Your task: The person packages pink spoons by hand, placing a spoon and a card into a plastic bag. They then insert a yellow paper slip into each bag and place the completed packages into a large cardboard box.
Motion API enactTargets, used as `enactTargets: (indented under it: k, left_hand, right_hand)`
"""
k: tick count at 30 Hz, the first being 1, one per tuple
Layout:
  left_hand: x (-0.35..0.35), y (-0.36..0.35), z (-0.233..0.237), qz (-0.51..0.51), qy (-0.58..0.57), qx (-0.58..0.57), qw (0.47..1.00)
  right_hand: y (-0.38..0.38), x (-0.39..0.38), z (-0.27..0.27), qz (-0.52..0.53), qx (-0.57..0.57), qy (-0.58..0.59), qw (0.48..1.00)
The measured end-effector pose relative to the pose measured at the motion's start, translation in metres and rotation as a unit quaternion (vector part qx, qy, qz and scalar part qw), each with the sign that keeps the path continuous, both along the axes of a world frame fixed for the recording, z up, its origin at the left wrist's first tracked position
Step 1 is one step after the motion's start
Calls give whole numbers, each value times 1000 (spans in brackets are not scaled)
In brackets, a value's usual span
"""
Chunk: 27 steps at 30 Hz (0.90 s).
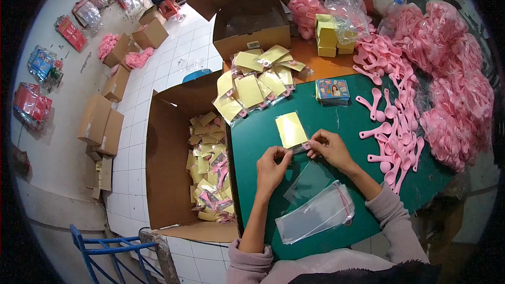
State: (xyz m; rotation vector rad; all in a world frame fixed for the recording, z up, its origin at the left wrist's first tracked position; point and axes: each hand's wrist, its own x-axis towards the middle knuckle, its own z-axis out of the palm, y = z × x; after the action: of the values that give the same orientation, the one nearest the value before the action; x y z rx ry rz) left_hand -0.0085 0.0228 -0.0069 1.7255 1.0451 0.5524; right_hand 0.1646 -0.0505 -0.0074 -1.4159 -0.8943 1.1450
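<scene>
1. Packet (291, 130) lies on the green table (252, 150); left hand (271, 171) and right hand (331, 150) pinch its near corners.
2. Looks light, slick-filmed, card-stiff; best held by those corners.
3. Contents beneath the fingertips: hard to make out.

The packet (291, 130), a clear sleeve with a plain yellow face upward and pink showing at its near end, lies near the middle of the table (250, 152), its long sides slightly skewed. Clear, flat bags (315, 214) overlap in a fanned stack near the table's near edge, the upper ones creased and glossy. Loose pink scoops (402, 142) lie in mixed orientations along the right side, and printed cards (332, 90) form a stack, picture side up, toward the far edge.
</scene>
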Motion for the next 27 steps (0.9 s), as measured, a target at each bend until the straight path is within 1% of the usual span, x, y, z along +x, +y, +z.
enactTargets:
  k: [1, 2, 3, 4, 6, 8, 10, 11, 13, 14, 15, 16, 17, 18, 19, 20, 21, 22, 23, 24, 25, 26, 27]
  left_hand:
    - [0, 0, -1, 5, 18, -5, 1000]
    - [2, -1, -1, 4, 18, -5, 1000]
    - [4, -3, -1, 34, -43, -31, 998]
    - [5, -5, -2, 64, -105, -57, 991]
    - [5, -5, -5, 68, -112, -57, 990]
    - [4, -4, -8, 74, -119, -57, 989]
    - [4, -3, -9, 39, -106, -66, 991]
    - [4, -3, -7, 39, -106, -65, 991]
    - [4, -4, 0, 18, -110, -58, 992]
    - [5, 0, -1, 17, -111, -54, 992]
    - [5, 5, 1, -9, -87, -30, 996]
    - [5, 10, 4, -35, -64, -5, 997]
    - [6, 17, 8, -39, -66, -4, 997]
    - [9, 24, 27, -2, -119, 54, 991]
    - [11, 29, 42, 36, -169, 109, 979]
    - [12, 33, 54, 35, -168, 106, 979]
    - [12, 38, 65, 93, -126, 234, 960]
    - [13, 40, 71, 150, -81, 358, 918]
    - [9, 31, 68, 94, 12, 295, 951]
    - [13, 16, 55, 13, -25, 259, 965]
    - [18, -8, 41, -33, 16, 267, 963]
    - [24, -30, 27, -77, 56, 273, 957]
    - [31, -47, 16, -69, 57, 290, 953]
  right_hand:
    - [0, -2, 0, 0, -1, 1, 1000]
    - [1, -5, 0, -22, 12, -8, 1000]
    - [1, -6, 1, -45, 24, -16, 999]
    - [1, -8, 4, -45, 24, -16, 999]
    - [2, -9, 9, -63, 18, -41, 997]
    - [2, -9, 7, -60, 21, -51, 997]
    - [2, -9, 7, -56, 25, -60, 996]
    - [1, -10, 8, -51, 23, -80, 995]
    - [0, -10, 10, -48, 24, -100, 994]
    - [-1, -9, 11, -30, 11, -136, 990]
    - [-2, -7, 13, -13, -2, -172, 985]
    - [-2, -3, 16, -17, 0, -174, 985]
    - [-2, 5, 23, -14, 28, -211, 977]
    - [-2, 16, 28, -10, 53, -248, 967]
    - [-2, 33, 31, -46, 74, -344, 935]
    - [-3, 54, 32, -78, 95, -435, 892]
    - [-6, 78, 27, -132, 55, -501, 853]
    - [-12, 100, 15, -201, 53, -604, 769]
    - [-19, 105, 29, -212, -107, -654, 718]
    - [-25, 113, 31, -224, -171, -657, 699]
    - [-27, 119, 26, -224, -168, -656, 700]
    - [-28, 124, 19, -223, -204, -646, 701]
    - [-30, 130, 10, -221, -240, -635, 701]
